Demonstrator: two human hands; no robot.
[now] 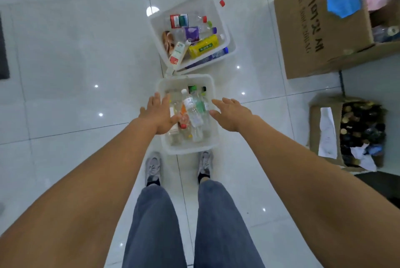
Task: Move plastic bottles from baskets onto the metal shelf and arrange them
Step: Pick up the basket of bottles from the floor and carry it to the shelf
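The glossy tiled floor [65, 51] is my biggest worry: it looks slick, and any bottle I drop would probably roll well away across it. The big cardboard box [313, 35] stands on my right near the baskets. The metal shelf is nowhere in view, so I will have to turn with my hands full and could bump the box. The far basket [201, 1] sits askew, its near corner right up against the near basket [190, 148]. A blue-capped bottle [214, 55] lies along its front rim, and a knock to either basket might tip that bottle out. The near basket lies just in front of my shoes [153, 168], close enough to kick as I step. My left hand [159, 116] and right hand [232, 115] hover over it, one to each side, both wide open with fingers spread and holding nothing. I cannot tell whether the left one brushes the rim. The bottles [193, 114] inside lie jumbled across one another, mostly clear and smooth. I judge that grabbing two at once could let one slide free, and pulling one out could shift the rest. A loose red cap [222, 3] lies on the floor beyond the far basket, small enough to tread on unnoticed.
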